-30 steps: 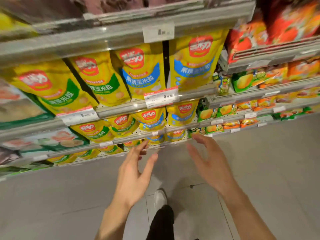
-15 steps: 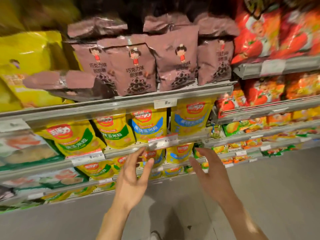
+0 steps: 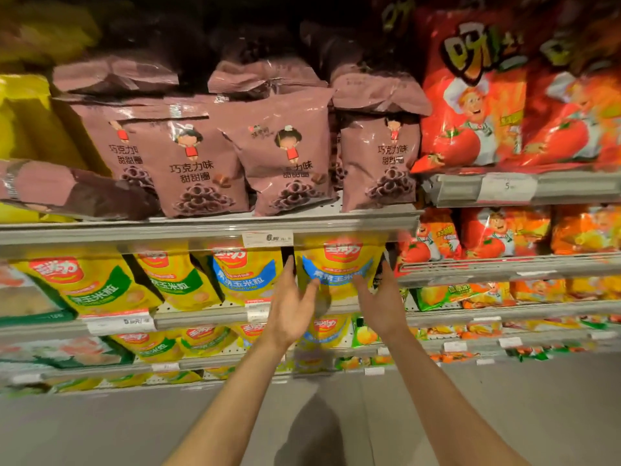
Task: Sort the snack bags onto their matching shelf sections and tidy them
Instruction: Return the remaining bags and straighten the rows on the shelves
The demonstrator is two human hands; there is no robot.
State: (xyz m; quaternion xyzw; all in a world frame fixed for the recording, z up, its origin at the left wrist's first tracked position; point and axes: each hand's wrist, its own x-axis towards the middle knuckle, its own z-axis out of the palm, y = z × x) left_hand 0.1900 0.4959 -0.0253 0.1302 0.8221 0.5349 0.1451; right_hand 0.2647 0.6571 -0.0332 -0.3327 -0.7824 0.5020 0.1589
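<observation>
A yellow snack bag with a blue band (image 3: 337, 264) stands on the second shelf, just under the shelf rail. My left hand (image 3: 290, 307) is at its left edge and my right hand (image 3: 381, 302) at its right edge, fingers spread and touching the bag's sides. A second blue-band yellow bag (image 3: 247, 274) stands left of it, then green-band yellow bags (image 3: 90, 284). On the shelf above stand brown chocolate-ring bags (image 3: 198, 163), with one brown bag lying on its side (image 3: 74, 190) at the left.
Red tomato snack bags (image 3: 470, 109) fill the upper right shelves, orange and green bags (image 3: 447, 294) the lower right. Price tags (image 3: 267, 238) clip onto the grey shelf rails. Grey floor (image 3: 100, 428) lies below.
My view has tilted up from the lower shelves to the brown-bag shelf. Both hands have risen and reached forward to either side of the blue-band yellow bag.
</observation>
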